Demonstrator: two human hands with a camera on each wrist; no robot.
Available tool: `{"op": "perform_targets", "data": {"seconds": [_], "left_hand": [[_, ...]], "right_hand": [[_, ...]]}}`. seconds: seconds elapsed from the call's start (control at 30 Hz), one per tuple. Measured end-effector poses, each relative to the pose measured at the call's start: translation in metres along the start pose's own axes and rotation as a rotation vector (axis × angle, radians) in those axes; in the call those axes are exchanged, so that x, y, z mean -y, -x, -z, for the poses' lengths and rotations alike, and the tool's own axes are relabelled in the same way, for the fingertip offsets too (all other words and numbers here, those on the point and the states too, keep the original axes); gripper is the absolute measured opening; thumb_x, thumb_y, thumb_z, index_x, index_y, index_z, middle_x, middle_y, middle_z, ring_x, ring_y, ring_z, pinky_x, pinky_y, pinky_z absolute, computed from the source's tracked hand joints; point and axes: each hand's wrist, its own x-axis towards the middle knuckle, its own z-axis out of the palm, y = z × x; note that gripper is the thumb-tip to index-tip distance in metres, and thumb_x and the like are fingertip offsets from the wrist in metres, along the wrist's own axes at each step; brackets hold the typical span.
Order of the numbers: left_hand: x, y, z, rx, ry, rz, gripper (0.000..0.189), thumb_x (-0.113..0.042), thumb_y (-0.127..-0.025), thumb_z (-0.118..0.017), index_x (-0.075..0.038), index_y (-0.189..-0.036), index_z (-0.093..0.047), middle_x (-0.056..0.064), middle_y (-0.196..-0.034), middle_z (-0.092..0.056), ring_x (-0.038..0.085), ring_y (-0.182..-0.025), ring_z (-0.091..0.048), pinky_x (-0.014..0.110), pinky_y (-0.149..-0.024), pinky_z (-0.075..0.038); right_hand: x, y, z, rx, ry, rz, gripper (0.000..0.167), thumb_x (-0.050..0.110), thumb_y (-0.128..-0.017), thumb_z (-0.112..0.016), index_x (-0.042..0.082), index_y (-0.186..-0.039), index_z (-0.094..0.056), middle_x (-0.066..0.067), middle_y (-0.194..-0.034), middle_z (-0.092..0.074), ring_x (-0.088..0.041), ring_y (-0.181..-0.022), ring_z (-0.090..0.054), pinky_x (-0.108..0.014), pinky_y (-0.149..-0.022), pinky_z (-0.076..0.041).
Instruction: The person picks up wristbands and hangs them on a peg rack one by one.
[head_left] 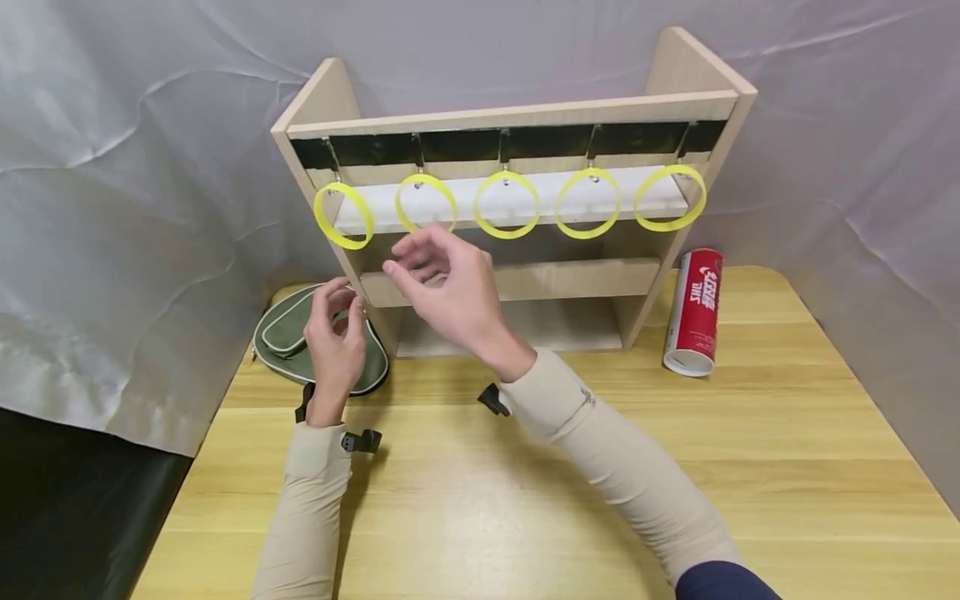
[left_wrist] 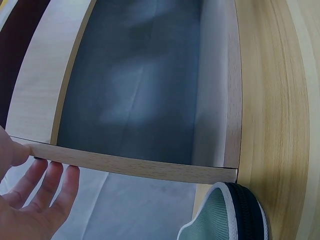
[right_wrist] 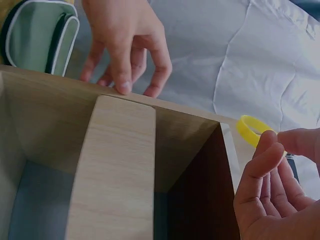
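Note:
Several yellow rings hang in a row from hooks on a black strip across the front of a light wooden shelf unit [head_left: 585, 280]. My left hand [head_left: 336, 350] is at the unit's left side panel. In the left wrist view its fingers [left_wrist: 44, 187] touch the panel's outer face, thumb near the front edge. My right hand [head_left: 465, 292] is raised just below the second ring from the left [head_left: 399, 204], fingers loosely bent, a gap between thumb and index finger. In the right wrist view its fingertips overlap a yellow ring [right_wrist: 244, 131].
A green zip pouch [head_left: 285, 332] with pale piping lies by the unit's left side. To the right, a red cylindrical tube [head_left: 693, 312] with white lettering leans on the wooden table [head_left: 465, 500]. Grey cloth [head_left: 847, 150] hangs behind and at both sides.

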Motion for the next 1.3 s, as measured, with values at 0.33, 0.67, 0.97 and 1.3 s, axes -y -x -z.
{"op": "perform_targets", "data": {"seconds": [0.33,0.67,0.97,1.3], "left_hand": [[0.0,-0.001,0.002,0.0,0.004,-0.024,0.028,0.0,-0.105,-0.067,0.003,-0.133,-0.066,0.026,-0.106,-0.074,0.007,-0.089,-0.065,0.009,-0.074,-0.053],[0.001,-0.001,0.007,0.017,-0.004,-0.03,0.027,-0.002,-0.107,-0.066,0.003,-0.134,-0.066,0.025,-0.107,-0.074,0.003,-0.092,-0.066,0.01,-0.075,-0.054],[0.0,-0.001,0.012,0.039,-0.026,-0.01,0.03,-0.003,-0.107,-0.065,0.005,-0.136,-0.064,0.025,-0.111,-0.073,0.001,-0.102,-0.066,0.013,-0.085,-0.054],[-0.009,-0.003,0.023,0.06,-0.089,-0.088,0.034,0.0,-0.104,-0.069,0.004,-0.138,-0.064,0.024,-0.11,-0.074,0.011,-0.102,-0.066,0.01,-0.088,-0.052]], "right_hand": [[-0.006,0.025,0.021,0.01,0.037,0.002,0.008,0.01,-0.098,-0.08,0.006,-0.104,-0.076,-0.007,-0.092,-0.081,-0.014,-0.08,-0.073,-0.028,-0.072,-0.062],[-0.011,0.046,0.064,-0.052,0.099,0.04,0.009,0.004,-0.096,-0.08,0.003,-0.104,-0.076,-0.009,-0.092,-0.082,-0.014,-0.078,-0.073,-0.022,-0.066,-0.061],[-0.03,0.06,0.111,-0.161,0.153,0.047,0.013,-0.004,-0.093,-0.081,-0.003,-0.104,-0.075,-0.014,-0.092,-0.08,-0.002,-0.074,-0.071,-0.017,-0.066,-0.061],[-0.056,0.077,0.162,-0.23,0.28,-0.025,0.012,0.0,-0.097,-0.08,-0.005,-0.106,-0.075,-0.016,-0.095,-0.079,0.002,-0.077,-0.068,-0.01,-0.069,-0.056]]}}
